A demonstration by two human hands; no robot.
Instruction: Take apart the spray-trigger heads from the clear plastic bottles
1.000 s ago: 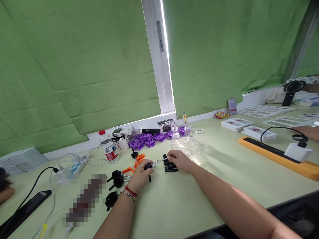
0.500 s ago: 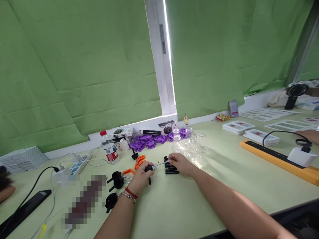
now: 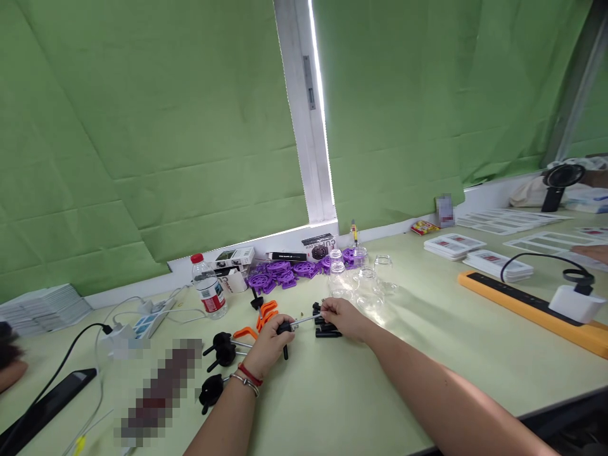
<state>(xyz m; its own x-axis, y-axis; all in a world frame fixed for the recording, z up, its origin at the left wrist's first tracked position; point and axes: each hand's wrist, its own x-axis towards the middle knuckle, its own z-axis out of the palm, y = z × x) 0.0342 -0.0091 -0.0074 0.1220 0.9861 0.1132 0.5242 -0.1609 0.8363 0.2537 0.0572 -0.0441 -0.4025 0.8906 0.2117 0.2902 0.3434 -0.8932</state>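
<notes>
My left hand (image 3: 266, 349) is closed round a black crank-like piece (image 3: 285, 328), whose short black arm points down toward the table. A thin metal rod (image 3: 308, 321) runs from it to the right. The rod's far end is pinched between the fingertips of my right hand (image 3: 346, 320). Several black tube-shaped parts (image 3: 327, 333) lie just beside and partly behind my right hand. Behind my left hand are orange plastic pieces (image 3: 267, 313). To its left rest black crank pieces with metal rods (image 3: 224, 351), similar to the held one.
Clear glass or plastic jars (image 3: 368, 285) and a heap of purple parts (image 3: 280, 273) stand toward the back. A water bottle (image 3: 209, 288), a white power strip (image 3: 154, 316) and cables are at left. An orange-edged power strip (image 3: 532, 310) and card stacks (image 3: 453, 246) lie right.
The camera view has shifted slightly. Both hands keep the same hold on the crank piece and its rod, with barely any movement.
</notes>
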